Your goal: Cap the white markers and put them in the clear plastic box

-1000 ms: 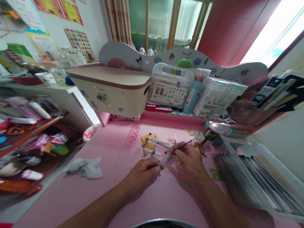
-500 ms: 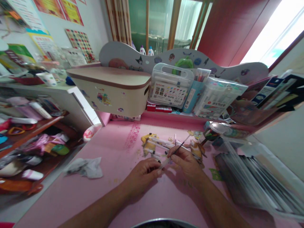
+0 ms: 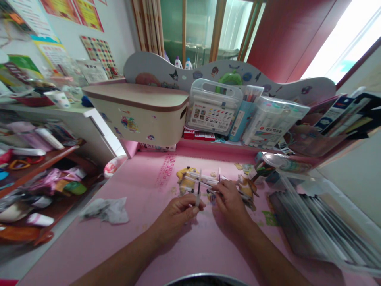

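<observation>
Nearest me, well short of the pen pile (image 3: 208, 180), a curved metal rim (image 3: 205, 275) shows. Left hand (image 3: 178, 214), on the pile's near left side: thumb and forefinger pinch the lower end of a slim clear tube (image 3: 198, 190) with a dark section. The tube's long axis points up from the fingertips, passing in front of the pile; how far it leans away, I cannot tell. Left is the nearer hand to it. Right hand (image 3: 233, 202), at the pile's near right edge: fingers curled over the pens; whether they grip one, I cannot tell. Right of the pile, a clear bin (image 3: 285, 178) of slim dark and pale items. Beyond the pile, leftward, a lidded box (image 3: 149, 123)
</observation>
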The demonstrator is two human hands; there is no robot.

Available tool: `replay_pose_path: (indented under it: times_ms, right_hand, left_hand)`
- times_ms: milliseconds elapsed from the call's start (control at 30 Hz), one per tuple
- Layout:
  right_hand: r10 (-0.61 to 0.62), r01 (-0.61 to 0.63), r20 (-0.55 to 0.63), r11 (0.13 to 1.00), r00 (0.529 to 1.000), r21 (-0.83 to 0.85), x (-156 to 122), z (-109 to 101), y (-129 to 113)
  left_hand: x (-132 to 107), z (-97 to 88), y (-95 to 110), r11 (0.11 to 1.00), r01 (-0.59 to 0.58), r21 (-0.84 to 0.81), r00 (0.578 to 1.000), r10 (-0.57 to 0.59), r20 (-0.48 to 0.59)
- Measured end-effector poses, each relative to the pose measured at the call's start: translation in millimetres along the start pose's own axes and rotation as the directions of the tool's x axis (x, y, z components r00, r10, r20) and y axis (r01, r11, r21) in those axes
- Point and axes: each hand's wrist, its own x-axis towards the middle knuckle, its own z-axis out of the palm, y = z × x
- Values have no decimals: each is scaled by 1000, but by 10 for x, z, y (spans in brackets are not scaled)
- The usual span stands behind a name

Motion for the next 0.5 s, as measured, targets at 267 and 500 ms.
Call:
replay_pose_path:
  times_ms: [267,500]
  right_hand:
    - [-22,67,100,880,995,-471,45,149,-29]
    - [-36,104,139,851,990,-515,78,192,-88]
  left_hand:
    - [-19,45,48,999,1,-48,1000,-2,-14]
    - [-13,20,-48,998,62,-31,997,-64,-49]
